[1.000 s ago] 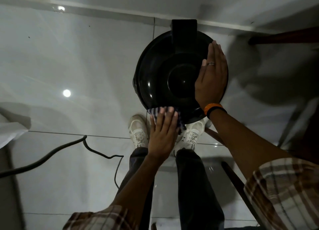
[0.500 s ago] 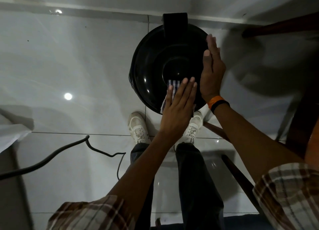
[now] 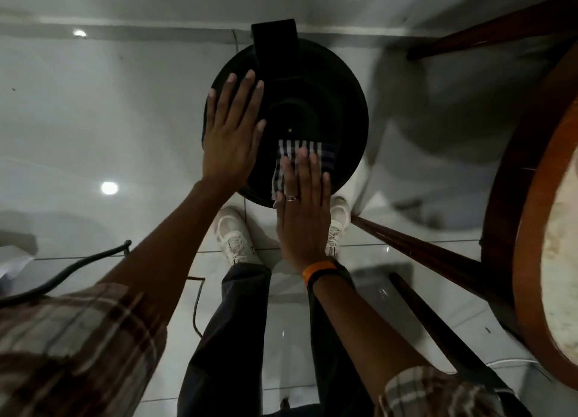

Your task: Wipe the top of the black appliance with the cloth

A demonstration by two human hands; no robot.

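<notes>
While flat, two hands (image 3: 233,135), one cloth (image 3: 305,154).

My white tiled floor (image 3: 93,128) carries the black appliance (image 3: 328,103) at upper centre, my shoes (image 3: 234,238) below it, a cable (image 3: 62,276) lower left.

Left hand (image 3: 233,135) flat, palm down, fingers extended and slightly spread, forearm reaching forward from lower left. Right hand (image 3: 305,216) flat, palm down, fingers together, ring on one finger, orange-and-black band at wrist. Hands apart, not touching.
</notes>
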